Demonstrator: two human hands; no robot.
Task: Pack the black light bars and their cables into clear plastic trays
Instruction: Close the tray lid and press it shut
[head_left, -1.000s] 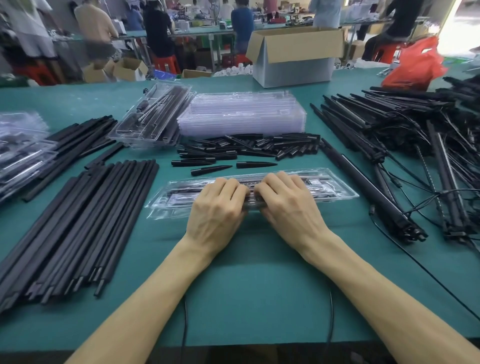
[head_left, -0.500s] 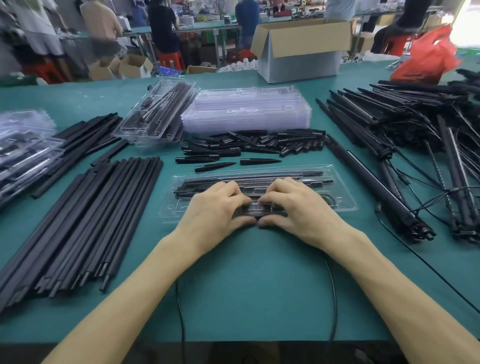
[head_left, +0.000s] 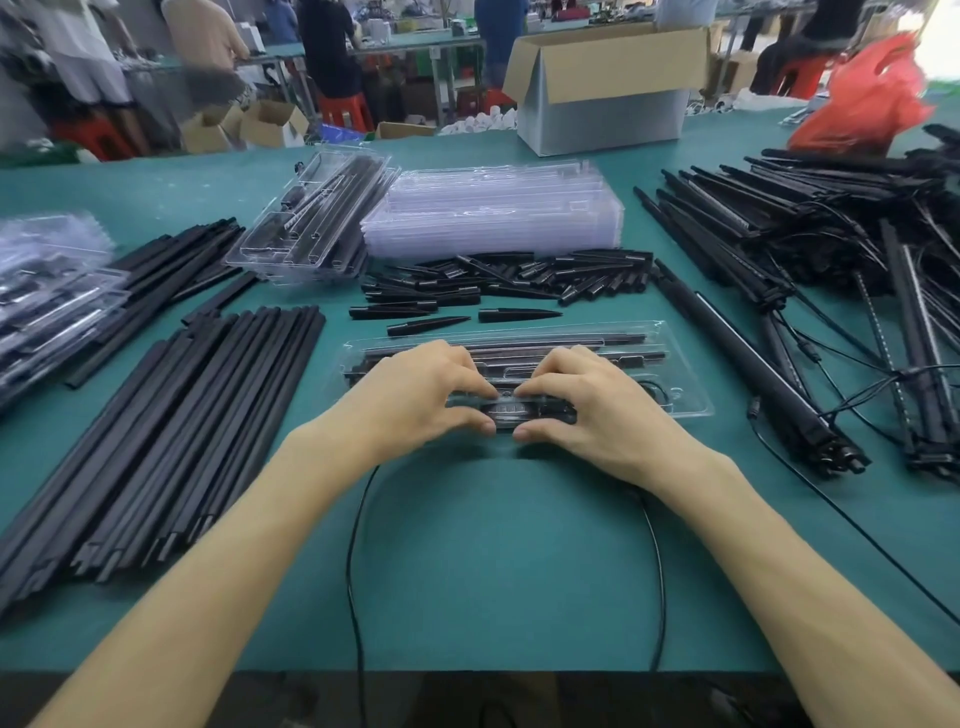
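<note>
Now the clear tray (head_left: 675, 375) is lying crosswise, long axis left-right; my left hand (head_left: 415, 397) and right hand (head_left: 597, 410), fingers curled, are pinching its near edge mid-length, equally near.

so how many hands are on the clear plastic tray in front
2. Left hand pinches the near edge of the clear plastic tray left of centre; right hand pinches it beside, fingertips nearly meeting. None hidden.

No text, label, brand or number can be read. The cardboard box (head_left: 602, 119) at 1 o'clock and the clear tray (head_left: 691, 400) at centre show no legible print, and the background is blurred.
</note>
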